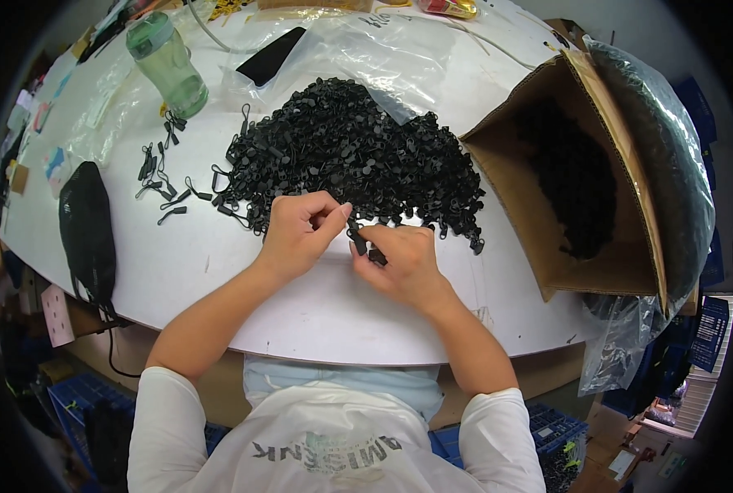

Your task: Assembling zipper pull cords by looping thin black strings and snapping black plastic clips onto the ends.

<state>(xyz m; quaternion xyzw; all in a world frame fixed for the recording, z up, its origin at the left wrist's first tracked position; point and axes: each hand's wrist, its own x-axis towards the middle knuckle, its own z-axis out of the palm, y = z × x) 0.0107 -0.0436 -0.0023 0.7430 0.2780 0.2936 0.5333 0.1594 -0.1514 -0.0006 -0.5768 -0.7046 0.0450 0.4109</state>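
Observation:
A wide heap of small black zipper pulls, many with cord loops, lies on the white table. At its near edge both hands come close together. My left hand is closed, thumb and forefinger pinched at the upper end of a black zipper pull; what lies between those fingertips is too small to make out. Curled around that same piece, my right hand grips it, and another dark bit shows under its fingers. Several loose pulls with loops are scattered left of the heap.
On the right, an open cardboard box lies tipped toward the heap, with black pieces inside. A clear plastic bag touches the heap's far side. A green bottle stands at far left, and a black pouch-like object lies by the left edge.

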